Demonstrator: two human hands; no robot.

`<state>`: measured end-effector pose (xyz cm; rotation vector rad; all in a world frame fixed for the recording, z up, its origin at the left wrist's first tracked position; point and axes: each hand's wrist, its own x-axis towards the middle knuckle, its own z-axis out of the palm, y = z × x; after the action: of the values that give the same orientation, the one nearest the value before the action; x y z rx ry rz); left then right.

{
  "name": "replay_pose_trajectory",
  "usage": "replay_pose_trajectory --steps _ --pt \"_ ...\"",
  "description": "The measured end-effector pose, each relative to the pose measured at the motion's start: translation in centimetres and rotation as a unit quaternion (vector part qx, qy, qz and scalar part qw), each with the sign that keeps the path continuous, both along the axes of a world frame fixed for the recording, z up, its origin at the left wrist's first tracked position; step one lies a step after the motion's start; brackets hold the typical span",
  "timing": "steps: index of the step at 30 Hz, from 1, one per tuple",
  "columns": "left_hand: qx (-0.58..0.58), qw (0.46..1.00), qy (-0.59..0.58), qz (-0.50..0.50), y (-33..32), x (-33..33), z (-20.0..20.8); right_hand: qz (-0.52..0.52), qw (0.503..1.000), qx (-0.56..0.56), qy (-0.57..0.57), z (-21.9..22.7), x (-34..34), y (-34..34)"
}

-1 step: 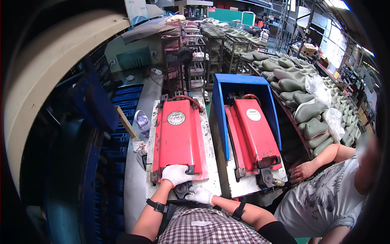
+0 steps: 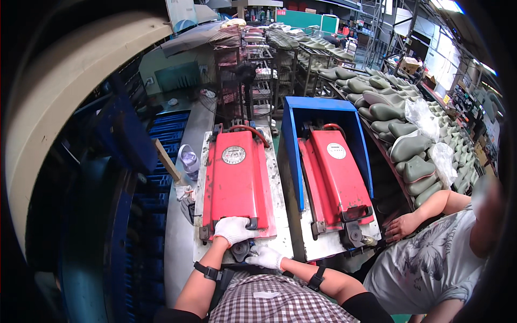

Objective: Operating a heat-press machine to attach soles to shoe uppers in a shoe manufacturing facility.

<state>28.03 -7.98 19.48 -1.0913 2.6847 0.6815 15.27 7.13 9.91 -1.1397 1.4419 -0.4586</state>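
Observation:
In front of me lies a red metal machine lid [image 2: 234,185] with a round pale label, set on a scuffed light metal plate [image 2: 279,248]. My left hand [image 2: 232,230], in a white knitted glove, is closed over the black handle [image 2: 252,223] at the lid's near edge. Just below it sits a dark round latch [image 2: 240,251]. My right hand [image 2: 265,258], gloved too, is at the plate's front edge beside the latch. Its fingers are bent, and whatever they grip is hidden. A second red machine lid [image 2: 342,172] stands to the right inside a blue metal hood [image 2: 323,103].
A person in a printed shirt [image 2: 425,264] stands at the right, one bare hand [image 2: 403,227] near the second machine. Grey-green shoe-like pieces [image 2: 396,129] fill a rack behind. On the left, a lilac clog [image 2: 188,161] rests on a metal ledge [image 2: 183,231] beside blue bars.

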Motion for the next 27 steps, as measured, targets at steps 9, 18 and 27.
replay_pose_trajectory --steps 9,18,27 --pt "-0.01 0.999 0.03 -0.007 0.4 0.3 0.4 -0.022 0.996 -0.084 -0.023 -0.5 0.3 0.8" --pt "0.011 1.0 0.02 0.006 -0.4 -0.1 0.9 -0.048 0.998 -0.012 -0.031 -1.3 -0.8 -0.6" --pt "-0.037 0.983 0.161 0.077 0.5 -0.4 1.0 0.033 0.949 -0.311 0.039 -3.6 -0.9 1.1"
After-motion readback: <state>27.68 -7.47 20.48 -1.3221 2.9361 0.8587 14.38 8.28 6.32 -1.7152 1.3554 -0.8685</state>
